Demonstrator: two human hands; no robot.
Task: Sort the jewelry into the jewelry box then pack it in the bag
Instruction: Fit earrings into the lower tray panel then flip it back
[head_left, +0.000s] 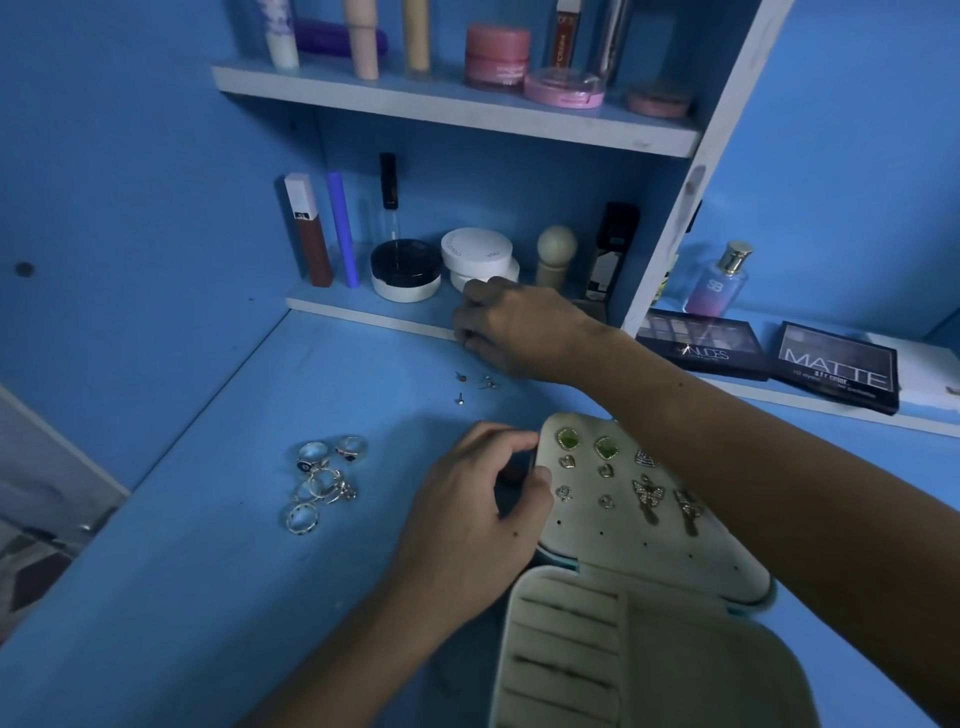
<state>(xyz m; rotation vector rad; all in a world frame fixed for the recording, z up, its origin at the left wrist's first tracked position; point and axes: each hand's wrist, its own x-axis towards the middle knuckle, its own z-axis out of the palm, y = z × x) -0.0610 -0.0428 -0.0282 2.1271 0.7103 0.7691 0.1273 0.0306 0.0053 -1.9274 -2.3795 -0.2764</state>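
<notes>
Jewelry box (649, 613) open; left hand (467, 499) grips its flap.

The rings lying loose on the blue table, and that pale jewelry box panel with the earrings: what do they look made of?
The rings look like polished silver-toned metal, since they glint brightly; whether real silver, I can't tell. The jewelry box panel looks like soft matte velvety fabric or suede, pale, without shine and punched with small holes.

Cosmetics on shelf (452, 111); eyeshadow palettes (769, 353) beside.
</notes>
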